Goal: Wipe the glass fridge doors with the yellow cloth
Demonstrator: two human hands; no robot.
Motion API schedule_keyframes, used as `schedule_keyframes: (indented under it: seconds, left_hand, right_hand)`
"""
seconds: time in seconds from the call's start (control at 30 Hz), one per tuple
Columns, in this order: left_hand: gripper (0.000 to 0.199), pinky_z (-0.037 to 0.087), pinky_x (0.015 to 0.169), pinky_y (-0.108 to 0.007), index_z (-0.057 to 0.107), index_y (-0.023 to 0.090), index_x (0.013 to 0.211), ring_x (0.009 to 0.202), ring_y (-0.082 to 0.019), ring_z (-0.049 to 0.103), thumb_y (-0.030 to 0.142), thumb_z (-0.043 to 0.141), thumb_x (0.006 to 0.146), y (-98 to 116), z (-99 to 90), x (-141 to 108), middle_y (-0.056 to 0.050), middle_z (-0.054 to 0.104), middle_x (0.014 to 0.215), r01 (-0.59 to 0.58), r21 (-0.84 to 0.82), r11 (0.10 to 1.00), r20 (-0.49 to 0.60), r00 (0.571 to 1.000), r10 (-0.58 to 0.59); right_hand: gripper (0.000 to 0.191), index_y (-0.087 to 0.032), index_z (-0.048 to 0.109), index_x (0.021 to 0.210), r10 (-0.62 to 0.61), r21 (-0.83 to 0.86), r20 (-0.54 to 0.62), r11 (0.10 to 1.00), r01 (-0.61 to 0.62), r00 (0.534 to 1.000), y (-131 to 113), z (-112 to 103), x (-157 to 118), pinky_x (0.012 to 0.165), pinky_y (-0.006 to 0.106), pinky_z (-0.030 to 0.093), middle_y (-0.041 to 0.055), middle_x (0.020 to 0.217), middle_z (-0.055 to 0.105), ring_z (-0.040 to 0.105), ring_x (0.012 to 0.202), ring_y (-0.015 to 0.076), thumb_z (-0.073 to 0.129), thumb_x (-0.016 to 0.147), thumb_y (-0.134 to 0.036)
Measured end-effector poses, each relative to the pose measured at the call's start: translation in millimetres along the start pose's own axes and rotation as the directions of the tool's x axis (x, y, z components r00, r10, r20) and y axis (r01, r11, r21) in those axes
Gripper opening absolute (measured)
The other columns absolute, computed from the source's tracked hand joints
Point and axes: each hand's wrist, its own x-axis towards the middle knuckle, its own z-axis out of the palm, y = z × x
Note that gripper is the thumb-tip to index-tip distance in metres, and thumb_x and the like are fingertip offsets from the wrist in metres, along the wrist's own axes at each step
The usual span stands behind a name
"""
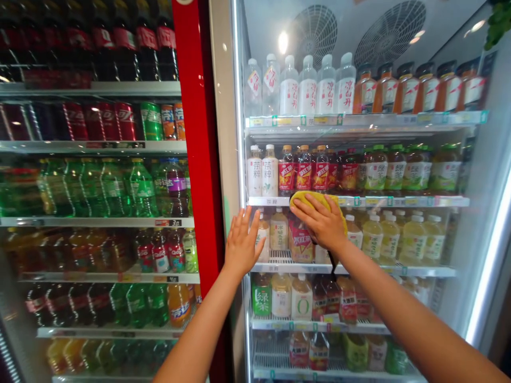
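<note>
My right hand [321, 221] presses a yellow cloth [337, 207] flat against the glass door of the right-hand drinks fridge, in front of the second shelf's edge. A dark strap hangs below that hand. To its left, my left hand [242, 239] rests with fingers spread at the left edge of the same door, holding nothing. Behind the glass, rows of bottles stand upright on several shelves, among them clear water bottles [308, 88] on top and red-labelled tea bottles [303, 170] on the second shelf.
A second fridge on the left holds cola bottles, cans [125, 121] and green bottles [142, 189]. Its red frame [199, 159] stands beside the beige frame [224, 106] of the right fridge. Green leaves or fruit [498, 24] hang at the top right corner.
</note>
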Motion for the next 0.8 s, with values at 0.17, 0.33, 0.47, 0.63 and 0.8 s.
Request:
schedule_keyframes:
  seconds: [0.17,0.33,0.47,0.63,0.8]
  left_hand:
    - [0.076,0.025,0.127,-0.053,0.02,0.018,0.163,0.158,-0.032,0.017,0.034,0.056,0.098,-9.8,-2.3,-7.4,-0.016,0.029,0.167,0.026,0.026,0.999,-0.009,1.0,-0.026]
    - [0.077,0.022,0.127,-0.057,0.018,0.019,0.163,0.157,-0.033,0.019,0.034,0.056,0.097,-24.3,-5.5,-22.3,-0.016,0.027,0.168,0.058,0.046,0.997,0.02,0.998,-0.059]
    - [0.074,0.021,0.127,-0.057,0.021,0.019,0.163,0.157,-0.032,0.019,0.036,0.054,0.099,-35.6,-7.6,-33.9,-0.015,0.028,0.168,0.075,0.063,0.995,0.045,0.996,-0.078]
    - [0.074,0.019,0.128,-0.056,0.021,0.014,0.162,0.157,-0.032,0.019,0.039,0.052,0.099,-38.5,-7.6,-39.0,-0.016,0.033,0.165,0.088,0.093,0.992,0.048,0.995,-0.093]
    - [0.076,0.022,0.127,-0.056,0.014,0.012,0.163,0.157,-0.031,0.02,0.036,0.05,0.1,-41.7,-8.7,-54.8,-0.017,0.035,0.164,0.092,0.109,0.99,0.055,0.994,-0.098]
  right_hand:
    - [0.061,-0.03,0.041,0.156,0.314,0.002,-0.132,0.949,-0.317,0.94,-37.0,22.5,48.0,0.126,0.055,0.006,0.0022,0.157,0.05,0.033,0.152,0.026,0.049,0.096,-0.017]
    - [0.055,-0.035,0.042,0.154,0.052,0.04,-0.047,0.998,-0.05,0.998,-74.5,35.5,48.4,0.129,0.048,0.002,-0.0028,0.155,0.052,0.034,0.152,0.019,0.044,0.102,-0.018]
    - [0.051,-0.035,0.047,0.15,-0.055,0.088,0.013,0.995,0.053,0.998,-73.4,34.1,47.9,0.13,0.045,0.002,-0.0047,0.154,0.054,0.036,0.151,0.016,0.044,0.102,-0.018]
    - [0.05,-0.031,0.049,0.15,0.04,0.129,-0.045,0.991,-0.033,0.998,-88.8,43.6,82.3,0.13,0.047,0.0,-0.0031,0.156,0.05,0.035,0.152,0.0202,0.047,0.101,-0.02]
    - [0.048,-0.029,0.052,0.147,-0.154,0.174,-0.041,0.972,0.159,0.987,-108.7,51.3,79.3,0.13,0.043,0.009,-0.0035,0.153,0.055,0.041,0.148,0.0176,0.046,0.101,-0.016]
